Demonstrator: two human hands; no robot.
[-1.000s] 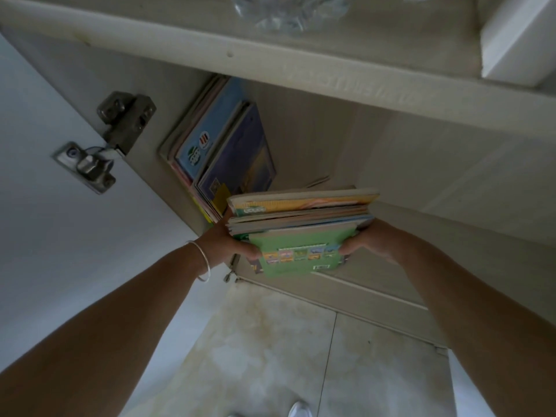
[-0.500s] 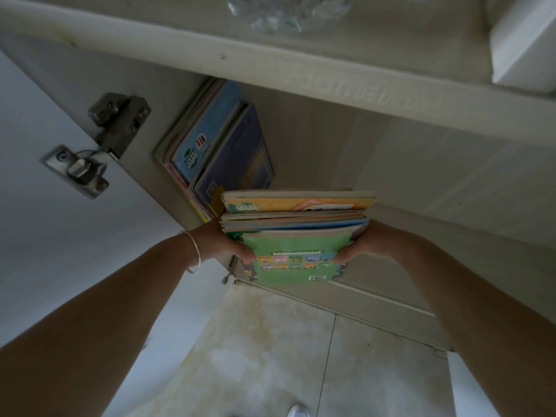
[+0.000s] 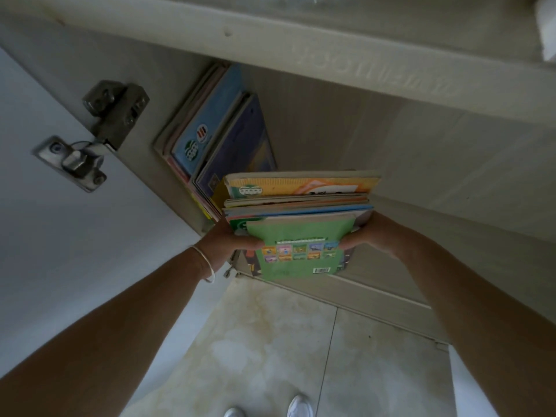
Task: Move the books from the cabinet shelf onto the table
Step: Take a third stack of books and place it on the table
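Head view — hands: the stack of books [image 3: 296, 212] is clamped between both hands, held out in front of the cabinet opening
Left hand [image 3: 230, 243]: closed on the stack's left edge, thumb laid across the green cover; a thin silver bangle [image 3: 206, 263] is worn at the wrist
Right hand [image 3: 368, 234]: closed on the stack's right edge, thumb pressed on the cover, the other fingers hidden under the books
Stack: several thin books, fanned unevenly; a green book [image 3: 301, 251] with a grid of small pictures and a barcode is nearest the camera, a yellow-orange book [image 3: 301, 185] lies farthest from it
Books left in the cabinet [image 3: 215, 139]: a row leaned against the left inner wall — a light blue cover and a dark purple one are seen in front, just behind the held stack
Cabinet shelf [image 3: 331, 58]: a pale board is seen above the hands, faint raised lettering along its front edge
Door [image 3: 60, 236]: swung open at the left, a metal hinge [image 3: 99, 130] fixed to it
Floor [image 3: 270, 341]: pale marbled tiles are seen below, with the tips of white shoes [image 3: 298, 406] at the bottom edge
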